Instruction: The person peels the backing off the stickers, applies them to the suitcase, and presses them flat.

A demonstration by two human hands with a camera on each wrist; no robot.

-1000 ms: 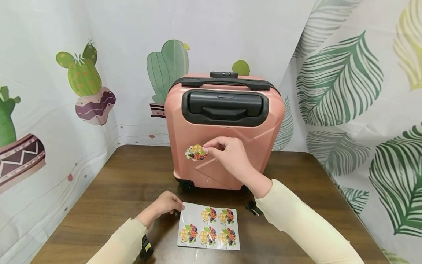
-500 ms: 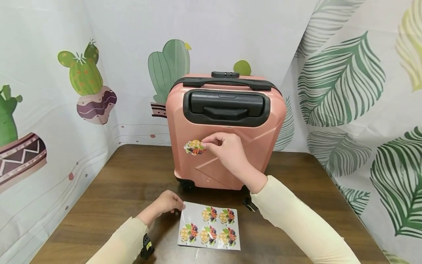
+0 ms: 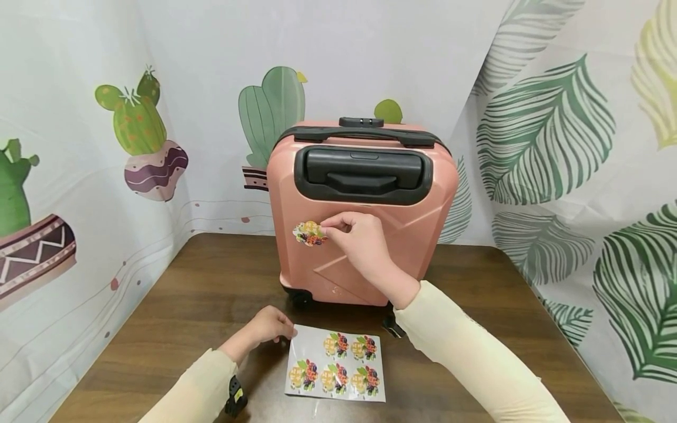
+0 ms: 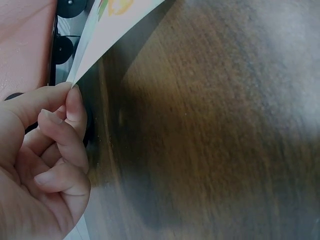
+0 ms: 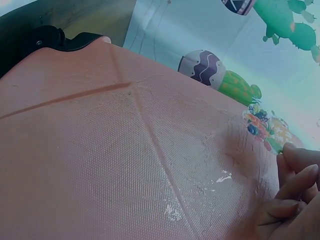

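Observation:
Between thumb and index finger my right hand [image 3: 362,244] pinches the right edge of a fruit-print sticker [image 3: 308,234]. The sticker overlaps the left part of the front of a pink suitcase [image 3: 296,267] in the head view; in the right wrist view the sticker [image 5: 264,127] is close over the suitcase's textured shell [image 5: 100,155]. My left hand [image 3: 268,325] pinches the top left corner of a white sticker sheet [image 3: 307,341] on the table. Several fruit stickers are on the sheet, and its upper left spot is bare. In the left wrist view that corner [image 4: 87,60] is lifted between thumb and finger.
The suitcase stands upright on a brown wooden table [image 3: 211,276], its black handle [image 3: 365,167] near the top. Behind hangs a white curtain [image 3: 211,35] printed with cacti and leaves. A black wrist strap [image 3: 235,396] shows at the left sleeve.
My right hand has moved slightly up and left with the sticker, across the front of the suitcase. The left hand and the sheet have stayed in place.

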